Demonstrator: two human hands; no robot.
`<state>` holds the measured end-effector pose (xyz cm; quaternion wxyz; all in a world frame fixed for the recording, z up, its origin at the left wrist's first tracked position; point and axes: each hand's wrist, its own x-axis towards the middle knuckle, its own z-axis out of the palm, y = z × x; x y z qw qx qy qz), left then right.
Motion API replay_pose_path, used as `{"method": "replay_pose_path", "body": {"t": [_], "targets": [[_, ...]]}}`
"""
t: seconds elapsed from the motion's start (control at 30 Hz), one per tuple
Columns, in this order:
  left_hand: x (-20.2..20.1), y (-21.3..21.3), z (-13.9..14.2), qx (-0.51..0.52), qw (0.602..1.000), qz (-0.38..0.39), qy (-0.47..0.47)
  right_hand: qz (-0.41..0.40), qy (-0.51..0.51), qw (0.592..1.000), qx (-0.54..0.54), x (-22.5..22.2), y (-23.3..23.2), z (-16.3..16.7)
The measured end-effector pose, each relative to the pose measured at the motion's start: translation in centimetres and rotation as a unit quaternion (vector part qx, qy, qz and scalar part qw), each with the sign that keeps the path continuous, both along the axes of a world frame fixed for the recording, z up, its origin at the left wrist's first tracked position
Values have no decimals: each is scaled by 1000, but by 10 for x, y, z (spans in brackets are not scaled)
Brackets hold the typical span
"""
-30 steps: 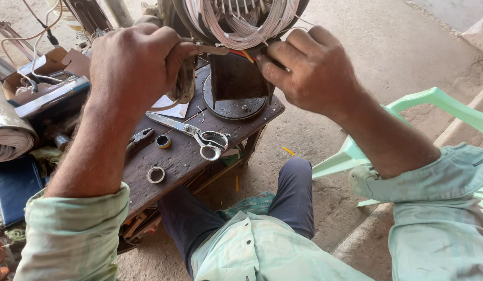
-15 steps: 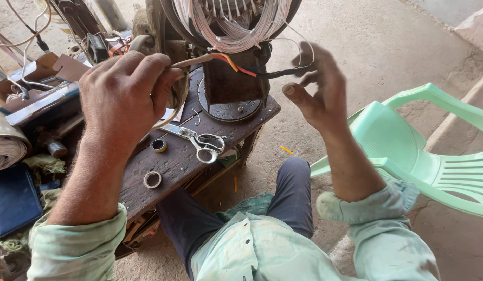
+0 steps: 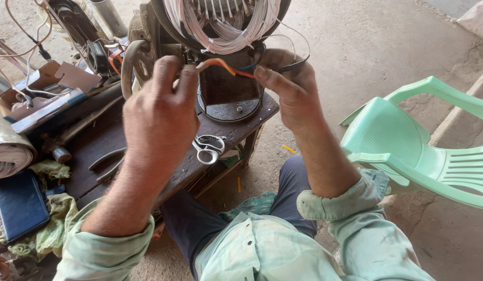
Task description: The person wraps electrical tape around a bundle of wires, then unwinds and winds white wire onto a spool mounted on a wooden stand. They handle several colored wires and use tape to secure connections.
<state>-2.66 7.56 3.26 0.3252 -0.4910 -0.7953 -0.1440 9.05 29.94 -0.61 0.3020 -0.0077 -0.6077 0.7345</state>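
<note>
Scissors (image 3: 209,148) and motor stand (image 3: 228,88) crowd the bench (image 3: 103,138); floor (image 3: 356,47) beyond lies open.

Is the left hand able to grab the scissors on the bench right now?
Probably not straight away. The left hand is pinching the coloured wires with the right hand. The scissors lie uncovered on the wooden bench just below it, so it must let go first.

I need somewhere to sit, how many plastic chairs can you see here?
1: a green plastic chair on the concrete floor, beside the person's right hand. Others may be out of view.

motor winding (image 3: 220,21) cut off — scissors (image 3: 207,148) half-hidden
</note>
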Motion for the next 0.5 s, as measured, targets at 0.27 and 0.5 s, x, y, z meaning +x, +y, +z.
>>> {"method": "replay_pose_path", "body": {"t": [0.27,0.5], "targets": [[6,18,11,16,998,-61,19,27,80,996,38,4,-14,-2],[3,4,20,2,985,-171,-39,-17,73,994,76,3,-8,-2]]}}
